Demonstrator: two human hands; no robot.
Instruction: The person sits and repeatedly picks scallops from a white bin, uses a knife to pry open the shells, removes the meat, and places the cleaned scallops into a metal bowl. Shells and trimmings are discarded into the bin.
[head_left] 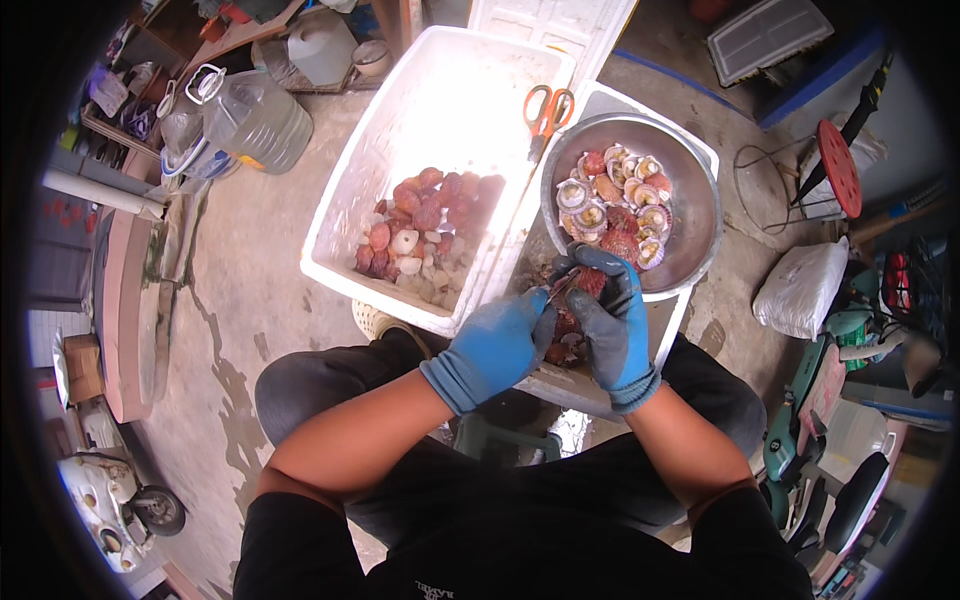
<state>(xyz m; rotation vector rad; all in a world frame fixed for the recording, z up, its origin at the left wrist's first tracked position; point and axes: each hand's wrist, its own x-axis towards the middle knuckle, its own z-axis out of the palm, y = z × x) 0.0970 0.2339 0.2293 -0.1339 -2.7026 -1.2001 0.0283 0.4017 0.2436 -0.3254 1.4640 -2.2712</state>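
Both hands wear blue and grey gloves and meet in front of the steel bowl. My right hand is closed around a reddish scallop. Against that shell, my left hand is closed, with a thin tool-like sliver at its fingertips; most of it is hidden. Opened scallops on their half shells fill part of the bowl, with some red shells among them. Beneath my hands, more dark red shells lie partly covered. Unopened red scallops and pale pieces sit in the white foam box at the left.
Orange-handled scissors rest on the foam box's right edge. At far left stands a large clear water jug. A red round stool top and a white sack are at the right. My knees flank the work spot.
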